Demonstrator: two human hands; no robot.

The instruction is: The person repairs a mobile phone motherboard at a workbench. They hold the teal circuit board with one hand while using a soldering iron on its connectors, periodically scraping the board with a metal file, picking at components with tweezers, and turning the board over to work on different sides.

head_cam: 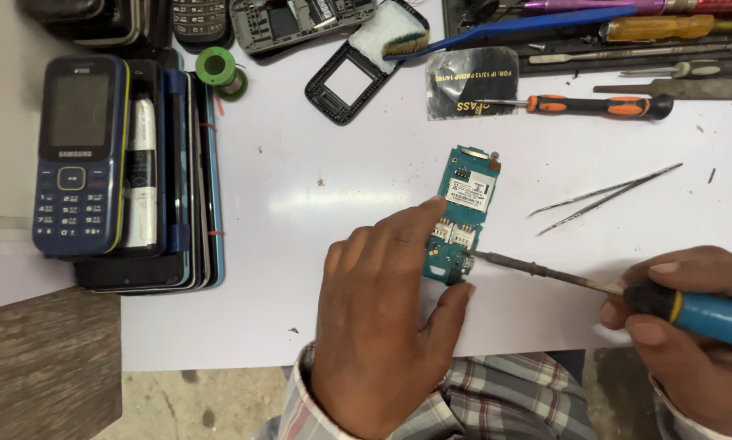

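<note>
Left of frame: stack of phones point(130, 171), set aside well apart from the work. Centre: left hand point(382, 310) pinches green circuit board point(462, 216) flat on white table point(301, 204), steadying it. Lower right: right hand point(692, 326) grips blue-handled soldering iron point(627, 289), tip at the board's lower edge.

Open white counter point(301, 244) between stacked phones point(130, 163) at left and circuit board point(462, 213). Right of board, passage narrowed by tweezers point(606, 195) and soldering iron point(594, 283). Far edge crowded with screwdriver point(594, 104), black frame point(350, 77), solder spool point(218, 69).
</note>
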